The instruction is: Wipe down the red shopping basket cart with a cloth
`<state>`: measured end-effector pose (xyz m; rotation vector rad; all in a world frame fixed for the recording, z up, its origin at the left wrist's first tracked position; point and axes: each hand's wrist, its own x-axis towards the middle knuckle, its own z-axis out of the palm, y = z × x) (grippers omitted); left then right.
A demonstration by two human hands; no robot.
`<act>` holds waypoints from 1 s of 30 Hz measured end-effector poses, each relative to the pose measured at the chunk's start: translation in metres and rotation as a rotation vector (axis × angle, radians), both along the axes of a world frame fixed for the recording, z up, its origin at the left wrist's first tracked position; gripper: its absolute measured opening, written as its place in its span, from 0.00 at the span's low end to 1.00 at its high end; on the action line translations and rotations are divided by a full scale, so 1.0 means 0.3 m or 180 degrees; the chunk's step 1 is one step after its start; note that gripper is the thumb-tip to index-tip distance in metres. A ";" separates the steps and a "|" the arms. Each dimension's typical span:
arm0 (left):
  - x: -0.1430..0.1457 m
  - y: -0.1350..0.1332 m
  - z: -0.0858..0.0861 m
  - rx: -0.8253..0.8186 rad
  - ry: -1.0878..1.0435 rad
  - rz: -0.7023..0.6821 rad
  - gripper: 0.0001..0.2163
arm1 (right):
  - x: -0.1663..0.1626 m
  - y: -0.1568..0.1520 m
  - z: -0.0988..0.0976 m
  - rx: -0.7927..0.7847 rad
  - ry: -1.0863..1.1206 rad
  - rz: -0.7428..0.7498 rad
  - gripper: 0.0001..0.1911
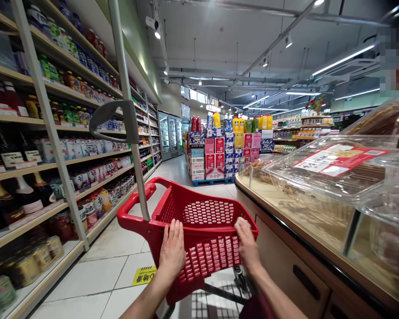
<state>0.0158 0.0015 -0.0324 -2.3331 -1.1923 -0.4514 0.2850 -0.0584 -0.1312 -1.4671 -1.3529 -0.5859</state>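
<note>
A red plastic shopping cart (202, 235) with perforated sides stands sideways in front of me. Its red push handle (133, 201) is on the left, and a grey pole with a grey hook-shaped grip (131, 122) rises from that end. My left hand (173, 248) lies against the near rim, fingers stretched out and close together. At the rim's right end is my right hand (248, 246), fingers bent round a small crumpled white wad (242, 223) that looks like tissue. Part of the right hand's grip is hidden.
Drink shelves (86, 150) line the left. A glass-edged counter (286, 208) with clear plastic food boxes (339, 164) stands close on the right. Ahead, stacked drink cartons (216, 155) sit on a blue pallet (213, 180). A yellow floor sign (143, 275) lies below.
</note>
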 end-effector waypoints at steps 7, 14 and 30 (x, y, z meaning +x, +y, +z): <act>-0.001 -0.012 -0.012 0.0102 0.0125 -0.0047 0.31 | 0.000 0.002 -0.002 0.0033 0.0132 -0.0122 0.31; 0.008 -0.028 -0.021 0.0191 0.0071 -0.0139 0.30 | -0.175 0.057 0.044 -0.0201 -0.0472 0.0720 0.33; -0.105 -0.002 0.035 0.0226 -0.0169 -0.0009 0.28 | -0.353 0.056 0.064 0.0060 -0.0445 0.0811 0.30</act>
